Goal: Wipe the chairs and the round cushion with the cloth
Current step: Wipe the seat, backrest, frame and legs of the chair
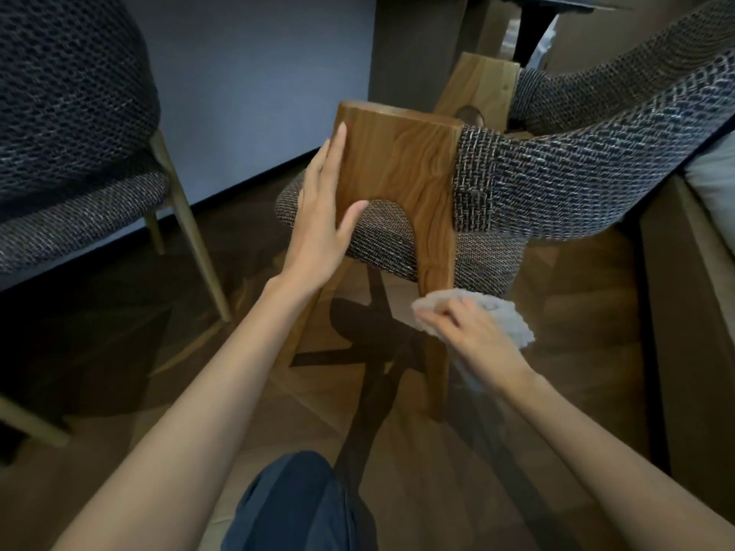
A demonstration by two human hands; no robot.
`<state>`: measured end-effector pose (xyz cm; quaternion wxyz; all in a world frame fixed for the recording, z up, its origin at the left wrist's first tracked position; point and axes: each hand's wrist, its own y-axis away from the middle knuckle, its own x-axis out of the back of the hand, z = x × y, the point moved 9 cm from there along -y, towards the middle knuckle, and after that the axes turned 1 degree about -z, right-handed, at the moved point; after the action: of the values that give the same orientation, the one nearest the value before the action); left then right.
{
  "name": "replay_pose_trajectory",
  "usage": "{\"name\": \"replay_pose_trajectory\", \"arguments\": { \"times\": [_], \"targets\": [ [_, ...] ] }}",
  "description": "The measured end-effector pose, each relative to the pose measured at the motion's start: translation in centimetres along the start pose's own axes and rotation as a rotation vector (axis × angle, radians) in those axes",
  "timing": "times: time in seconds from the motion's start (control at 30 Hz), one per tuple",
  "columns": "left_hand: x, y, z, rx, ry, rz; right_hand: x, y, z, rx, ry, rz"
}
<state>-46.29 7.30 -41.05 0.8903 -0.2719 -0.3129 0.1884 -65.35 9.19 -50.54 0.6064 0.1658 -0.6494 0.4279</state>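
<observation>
So the white cloth [507, 316] is bunched up just lower right of centre, pressed against the lower part of a wooden leg [397, 161]. The right hand [475, 338] sits on top of it, fingers curled round the fabric, and the cloth pokes out past the hand on the right. Higher up that leg, mid-frame, the left hand [322, 220] lies flat on the wood, fingers straight, gripping nothing. The leg belongs to the chair [596, 169] whose woven grey back curves off to the upper right. A second chair [67, 153] fills the upper left. Wood floor [557, 391] underneath, a knee [294, 507] in blue at bottom centre.
</observation>
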Motion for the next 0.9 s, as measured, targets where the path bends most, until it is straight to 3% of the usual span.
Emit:
{"name": "replay_pose_trajectory", "arguments": {
  "times": [0.07,0.17,0.3,0.4,0.47,0.53,0.73,0.9],
  "targets": [
    [-0.4,0.9,-0.9,0.026,0.008,0.019,4.3,-0.1,1.6,-0.142,-0.096,0.311],
    [-1.2,2.9,-1.6,0.081,0.032,0.097,8.2,-1.1,1.2,-0.13,-0.097,0.561],
    [-3.1,6.8,-1.4,0.045,0.131,0.127,6.1,-3.3,0.3,-0.12,-0.227,0.416],
    [-6.7,9.0,-2.3,0.195,0.402,-0.102,1.0,-2.5,-0.6,-0.08,-0.402,0.071],
    [-9.3,10.1,-3.4,0.342,0.561,-0.242,-0.8,-1.2,-0.4,-0.101,-0.421,-0.018],
    [-10.8,10.6,-4.7,0.428,0.555,-0.274,-1.1,-0.8,-0.2,-0.115,-0.428,-0.026],
    [-9.9,10.3,-5.7,0.406,0.289,-0.144,0.9,-0.7,1.9,-0.272,-0.527,0.186],
    [-8.0,10.5,-4.7,0.411,0.461,-0.183,-0.1,-0.9,0.5,-0.267,-0.647,0.086]
  ]
}}
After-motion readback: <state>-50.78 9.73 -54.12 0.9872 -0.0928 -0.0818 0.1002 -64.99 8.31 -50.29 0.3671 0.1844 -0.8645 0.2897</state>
